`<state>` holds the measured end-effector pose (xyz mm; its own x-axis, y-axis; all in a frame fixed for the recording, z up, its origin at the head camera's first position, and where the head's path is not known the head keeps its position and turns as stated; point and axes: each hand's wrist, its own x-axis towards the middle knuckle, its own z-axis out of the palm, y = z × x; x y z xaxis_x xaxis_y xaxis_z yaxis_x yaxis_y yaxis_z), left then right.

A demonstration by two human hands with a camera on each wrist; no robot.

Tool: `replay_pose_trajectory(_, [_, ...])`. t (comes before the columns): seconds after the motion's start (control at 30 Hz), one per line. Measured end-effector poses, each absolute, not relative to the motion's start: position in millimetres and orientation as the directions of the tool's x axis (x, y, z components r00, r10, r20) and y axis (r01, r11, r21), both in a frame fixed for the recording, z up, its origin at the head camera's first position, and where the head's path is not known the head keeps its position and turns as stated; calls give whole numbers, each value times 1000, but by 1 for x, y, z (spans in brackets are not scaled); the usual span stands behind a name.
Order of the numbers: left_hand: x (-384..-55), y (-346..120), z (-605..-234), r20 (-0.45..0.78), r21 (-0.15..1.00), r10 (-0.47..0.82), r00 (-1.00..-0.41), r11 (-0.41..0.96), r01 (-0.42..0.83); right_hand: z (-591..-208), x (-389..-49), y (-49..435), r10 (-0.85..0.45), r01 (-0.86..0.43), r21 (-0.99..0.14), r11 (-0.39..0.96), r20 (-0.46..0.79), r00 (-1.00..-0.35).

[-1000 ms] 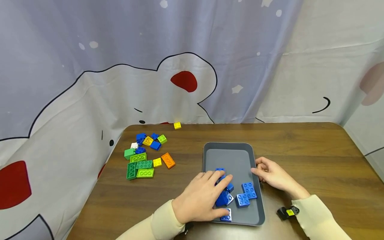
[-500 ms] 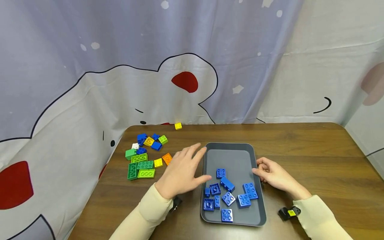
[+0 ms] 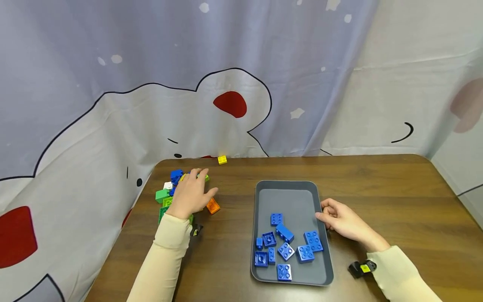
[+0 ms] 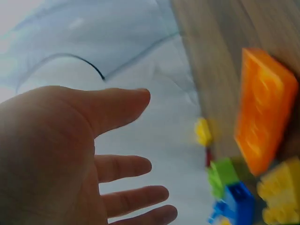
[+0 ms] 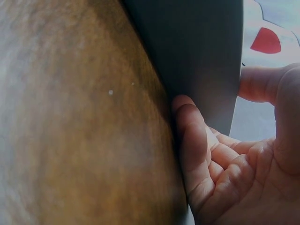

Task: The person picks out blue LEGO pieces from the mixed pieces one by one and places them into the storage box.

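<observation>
1. Grey tray point(image 3: 288, 199): flat on the wood-grained worktop point(image 3: 392, 188), between the two hands. Ten blue bricks point(image 3: 284, 233) lie in its nearer part, two showing hollow undersides.
2. Right hand point(image 3: 339, 219): at the tray's right wall. Grip clamped on that edge, thumb at the rim, forefinger bent against the outer side (right wrist view).
3. Left hand point(image 3: 188, 197): over the mixed bricks point(image 3: 176, 175) at the worktop's left, partly hiding them. Grip apart, thumb and fingers extended; contact with a brick beneath cannot be told.
4. Orange brick point(image 3: 213, 206): near the left thumb, apart from it.
5. Mint-green brick point(image 3: 162, 195) and white brick point(image 3: 168, 185): just beside each other, left of the left hand.
6. Yellow brick point(image 3: 222, 160): at the worktop's far edge.
7. Printed curtain point(image 3: 309, 84): hanging behind.
</observation>
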<state>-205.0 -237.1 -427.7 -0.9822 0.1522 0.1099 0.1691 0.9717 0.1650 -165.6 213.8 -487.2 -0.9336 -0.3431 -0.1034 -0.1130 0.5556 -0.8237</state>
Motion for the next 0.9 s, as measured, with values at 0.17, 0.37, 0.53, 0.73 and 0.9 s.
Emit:
replay_pose_trajectory(0.17, [-215,-257,-439,25,159,96,-995,982,99,-487,-167,213,-355,-121,-832,542,-96,-930])
replay_pose_trajectory(0.37, [-223,-266,-448,-79,121,59,-995,991,49,-485,-166,213,-349,-112,-839,533,-98,-932])
replay_pose_trajectory(0.53, [-226,-269,-452,-78,74,66,-995,995,61,-487,-167,212,-349,-116,-839,532,-93,-933])
replay_pose_trajectory(0.73, [-225,-271,-456,-58,79,59,-997,995,54,-488,-167,212,-357,-119,-843,525,-91,-930])
replay_pose_trajectory(0.9, [-226,-271,-460,-21,86,58,-998,995,56,-488,-167,214,-358,-131,-842,523,-77,-930])
